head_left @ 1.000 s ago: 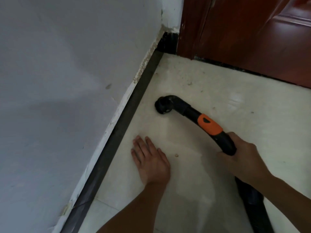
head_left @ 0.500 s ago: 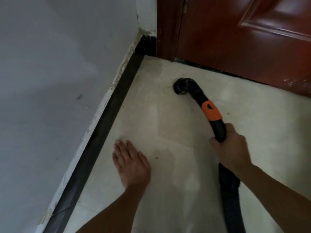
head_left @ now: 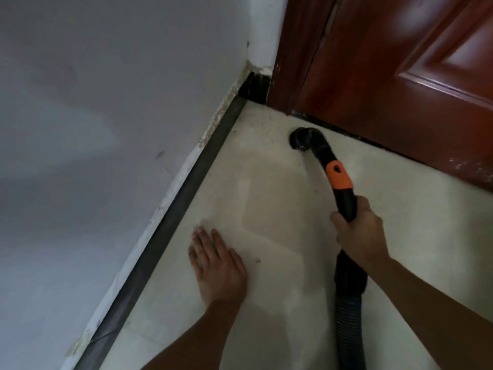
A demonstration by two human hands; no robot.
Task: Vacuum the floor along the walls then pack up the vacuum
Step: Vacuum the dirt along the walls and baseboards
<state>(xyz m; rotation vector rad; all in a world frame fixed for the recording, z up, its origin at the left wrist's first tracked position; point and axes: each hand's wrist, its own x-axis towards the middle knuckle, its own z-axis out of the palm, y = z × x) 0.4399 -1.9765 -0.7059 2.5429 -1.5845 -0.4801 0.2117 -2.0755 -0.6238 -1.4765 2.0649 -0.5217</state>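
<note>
While my left hand (head_left: 218, 265) lies flat on the floor (head_left: 266, 198), prob. as a brace, my right hand (head_left: 360, 233) grips the vac hose (head_left: 348, 204), nozzle (head_left: 304, 141) down by the far door (head_left: 400, 102) to catch edge dust.

Can't see the stretch of vacuum tube (head_left: 346, 201) inside the right hand (head_left: 358, 231), nor tell whether the nozzle (head_left: 304, 141) mouth ahead of the grip actually touches the floor (head_left: 266, 196). Lose the ribbed hose (head_left: 349, 316) behind the grip at the bottom edge, and the door (head_left: 400, 89) beyond the grip at the top and right edges. Can't identify the tiny pale speck (head_left: 257, 260) left of the grip, just beside the left hand (head_left: 218, 268): too small.
</note>
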